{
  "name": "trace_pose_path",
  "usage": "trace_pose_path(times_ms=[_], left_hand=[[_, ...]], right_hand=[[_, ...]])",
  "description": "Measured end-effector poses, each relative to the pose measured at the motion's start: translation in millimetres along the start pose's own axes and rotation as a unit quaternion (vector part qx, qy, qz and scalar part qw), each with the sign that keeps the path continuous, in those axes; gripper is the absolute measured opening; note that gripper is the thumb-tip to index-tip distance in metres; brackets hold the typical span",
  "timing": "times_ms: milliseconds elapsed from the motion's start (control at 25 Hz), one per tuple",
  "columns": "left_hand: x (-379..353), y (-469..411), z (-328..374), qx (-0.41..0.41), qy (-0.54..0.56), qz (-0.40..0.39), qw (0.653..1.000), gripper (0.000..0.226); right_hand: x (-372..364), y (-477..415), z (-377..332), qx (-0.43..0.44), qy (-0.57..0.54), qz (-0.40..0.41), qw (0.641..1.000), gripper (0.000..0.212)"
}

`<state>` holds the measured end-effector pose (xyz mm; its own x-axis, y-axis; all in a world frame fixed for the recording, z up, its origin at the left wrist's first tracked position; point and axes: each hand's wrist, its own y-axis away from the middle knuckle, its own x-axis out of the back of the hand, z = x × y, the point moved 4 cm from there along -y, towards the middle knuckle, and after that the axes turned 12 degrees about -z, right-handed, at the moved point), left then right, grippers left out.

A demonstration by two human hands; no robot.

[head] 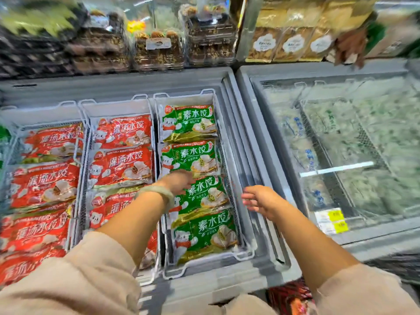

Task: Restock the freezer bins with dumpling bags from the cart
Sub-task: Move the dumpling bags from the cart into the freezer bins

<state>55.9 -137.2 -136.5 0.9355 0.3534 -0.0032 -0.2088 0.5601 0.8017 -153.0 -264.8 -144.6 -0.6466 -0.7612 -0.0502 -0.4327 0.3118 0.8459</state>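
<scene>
An open chest freezer (247, 160) holds three white wire bins. The right bin (244, 254) carries a row of green dumpling bags (200, 235). The middle bin (84, 137) and left bin hold red dumpling bags (122, 164). My left hand (178, 181), with a pale bangle on the wrist, lies flat on the third green bag, fingers spread and holding nothing. My right hand (261, 200) hovers open over the freezer's right rim, beside the green bin, with nothing in it. No cart is clearly visible.
A second chest freezer (341, 155) with a closed, frosted glass lid stands to the right, yellow price tags (336, 220) at its front. Shelves behind carry boxed snacks (159, 48) and packaged goods (293, 42). A red packet (293, 296) shows at the bottom, below the freezer.
</scene>
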Motion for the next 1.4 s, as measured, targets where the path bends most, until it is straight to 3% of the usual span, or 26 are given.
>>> trace_pose_path(times_ms=[200, 400, 560, 760, 920, 1040, 1400], left_hand=[[-44.5, 29.5, 4.3, -0.045, -0.117, -0.06, 0.99, 0.008], [-106.6, 63.9, -12.6, -0.035, -0.213, -0.172, 0.961, 0.027], [-164.1, 79.7, -29.1, -0.042, -0.266, -0.212, 0.939, 0.028], [-248.4, 103.1, -47.0, -0.042, -0.336, -0.269, 0.902, 0.027], [-313.6, 115.0, -60.6, -0.034, -0.377, -0.287, 0.88, 0.029], [-362.9, 109.4, -72.9, -0.003, -0.358, -0.297, 0.885, 0.025], [-526.4, 94.3, -146.7, 0.082, -0.409, -0.283, 0.864, 0.028]], right_hand=[[23.5, 64.5, 64.8, 0.044, -0.107, 0.071, 0.991, 0.021], [17.5, 119.5, 169.3, 0.034, -0.182, 0.131, 0.974, 0.009], [21.2, 166.7, 247.5, 0.027, -0.261, 0.192, 0.946, 0.018], [38.5, 214.7, 339.6, 0.023, -0.334, 0.269, 0.903, 0.013], [59.4, 238.8, 379.0, 0.029, -0.379, 0.272, 0.884, 0.013], [85.7, 248.3, 403.4, 0.032, -0.394, 0.262, 0.881, 0.02], [214.9, 295.2, 502.8, -0.039, -0.399, 0.262, 0.878, 0.036]])
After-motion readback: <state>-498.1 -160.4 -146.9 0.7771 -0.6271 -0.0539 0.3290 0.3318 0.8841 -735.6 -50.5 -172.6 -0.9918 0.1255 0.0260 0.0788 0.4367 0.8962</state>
